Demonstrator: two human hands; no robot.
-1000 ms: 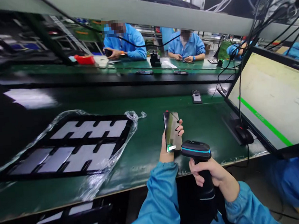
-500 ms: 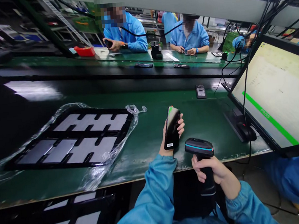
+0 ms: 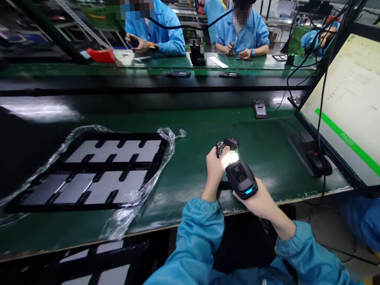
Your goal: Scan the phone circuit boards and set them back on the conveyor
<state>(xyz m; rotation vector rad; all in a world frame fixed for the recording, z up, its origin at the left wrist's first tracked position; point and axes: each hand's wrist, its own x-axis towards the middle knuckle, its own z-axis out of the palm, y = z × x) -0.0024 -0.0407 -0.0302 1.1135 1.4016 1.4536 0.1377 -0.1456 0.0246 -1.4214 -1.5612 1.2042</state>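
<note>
My left hand point(image 3: 216, 164) grips an opened phone point(image 3: 222, 147) whose circuit board shows at its top end. Bright light from a black barcode scanner point(image 3: 240, 176) falls on the phone, beside my left thumb. The scanner is in my right hand point(image 3: 258, 200), its head tilted forward and its handle hidden beneath. A blue light glows on the back of the scanner's head. Most of the phone's lower part is covered by the scanner and my left hand.
On the left lies a black tray point(image 3: 101, 167) of silvery plates, edged with clear plastic wrap. A monitor point(image 3: 355, 116) showing a green PASS bar stands at right. Another phone point(image 3: 260, 109) rests near the bench's back edge. Two co-workers in blue sit opposite.
My right hand has lifted the scanner forward and left, over the phone. The phone now shows its board side instead of its dark glossy screen, and bright light has appeared on it.
</note>
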